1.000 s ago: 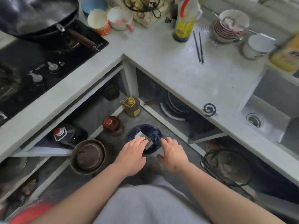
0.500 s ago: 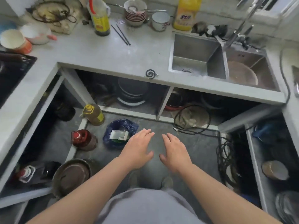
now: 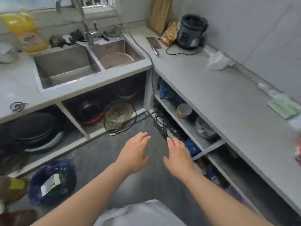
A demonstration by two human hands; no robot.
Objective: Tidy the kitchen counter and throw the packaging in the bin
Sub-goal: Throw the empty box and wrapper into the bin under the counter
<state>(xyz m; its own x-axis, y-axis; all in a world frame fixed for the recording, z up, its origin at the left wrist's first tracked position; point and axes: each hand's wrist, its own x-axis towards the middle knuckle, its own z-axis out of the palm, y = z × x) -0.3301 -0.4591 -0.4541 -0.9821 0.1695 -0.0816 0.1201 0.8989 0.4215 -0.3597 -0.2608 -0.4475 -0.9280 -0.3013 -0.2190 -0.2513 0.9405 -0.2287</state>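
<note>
Grey floor (image 3: 156,185) beneath two empty hands (bin (image 3: 52,181) lower left)

2 hands (image 3: 133,154) (image 3: 178,158) — 1 bin (image 3: 71,176), 1 pkg (image 3: 50,183), 2 sink basins (image 3: 65,67) (image 3: 117,46)

View swung right: the hob and wok dropped out of frame, and the right counter (image 3: 211,88) with its rice cooker (image 3: 190,31) came in. The bin (image 3: 70,176) shifted from centre to near left, with the packaging (image 3: 50,183) lying inside. The left hand (image 3: 133,155) left the packaging; it and the right hand (image 3: 177,156) moved right of the bin, flat-fingered and empty above the floor.
</note>
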